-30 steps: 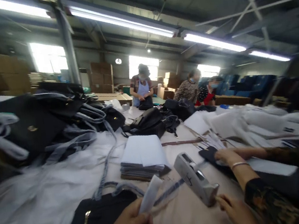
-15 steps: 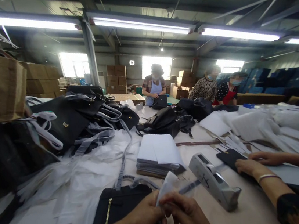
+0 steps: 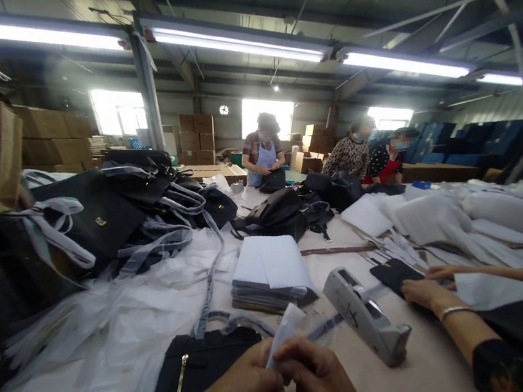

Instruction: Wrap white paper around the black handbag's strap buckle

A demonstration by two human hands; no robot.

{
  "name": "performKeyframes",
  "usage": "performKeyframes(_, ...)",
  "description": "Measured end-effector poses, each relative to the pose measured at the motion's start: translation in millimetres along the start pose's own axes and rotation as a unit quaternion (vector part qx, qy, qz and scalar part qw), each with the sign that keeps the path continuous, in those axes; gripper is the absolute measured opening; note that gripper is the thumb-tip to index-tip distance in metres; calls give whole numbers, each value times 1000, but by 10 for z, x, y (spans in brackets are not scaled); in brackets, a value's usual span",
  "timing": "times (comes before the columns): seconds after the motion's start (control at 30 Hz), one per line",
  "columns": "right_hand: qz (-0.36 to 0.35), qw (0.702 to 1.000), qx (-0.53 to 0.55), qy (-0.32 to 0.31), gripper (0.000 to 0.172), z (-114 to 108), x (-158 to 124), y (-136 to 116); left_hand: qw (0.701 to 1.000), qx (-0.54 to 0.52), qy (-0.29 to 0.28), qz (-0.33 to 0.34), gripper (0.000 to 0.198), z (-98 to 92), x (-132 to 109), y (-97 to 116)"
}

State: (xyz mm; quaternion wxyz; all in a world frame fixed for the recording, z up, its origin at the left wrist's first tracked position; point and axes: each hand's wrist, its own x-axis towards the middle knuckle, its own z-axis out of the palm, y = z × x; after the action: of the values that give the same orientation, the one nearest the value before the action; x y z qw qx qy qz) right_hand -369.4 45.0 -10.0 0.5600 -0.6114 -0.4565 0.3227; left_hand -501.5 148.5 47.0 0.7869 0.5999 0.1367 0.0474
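Observation:
My left hand, with a bangle at its wrist, pinches a strip of thin white wrapping material near the bottom centre. Close beside it, my right hand grips the same strip between thumb and fingers. Below them lies a black bag with a gold zip, partly covered by my left arm. The bag's strap, wrapped in thin translucent material, loops up past its top edge. What the strip encloses between my fingers is hidden.
A grey tape dispenser stands right of my hands, behind it a stack of white sheets. At right, a co-worker's hands rest on a black piece. Black bags and white wrapping pile at left; more people work beyond.
The view has turned slightly, so everything sits a little further left. My hands keep their pinch on the white strip. A white sheet by the co-worker's hands has lifted at its edge.

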Motion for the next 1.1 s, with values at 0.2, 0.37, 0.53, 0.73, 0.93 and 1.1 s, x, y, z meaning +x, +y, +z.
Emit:
performKeyframes(0.2,12,1000,1,13,12,35,6,11,999,45,0,5,48,23,22,-14)
performKeyframes(0.37,37,997,-11,66,29,65,25,92,997,55,-14,60,36,11,36,-68)
performKeyframes(0.53,48,989,2,139,41,160,10,263,998,15,10,61,51,-87,115,-231)
performKeyframes(0.73,-8,975,74,209,50,310,26,463,990,-140,-1,20,36,-102,83,-204)
performKeyframes(0.93,-48,967,54,243,72,378,156,544,961,-272,-52,1,34,-178,103,-215)
performKeyframes(1.1,-58,976,-116,176,64,279,183,653,924,-370,-88,-47,21,-240,106,-262)
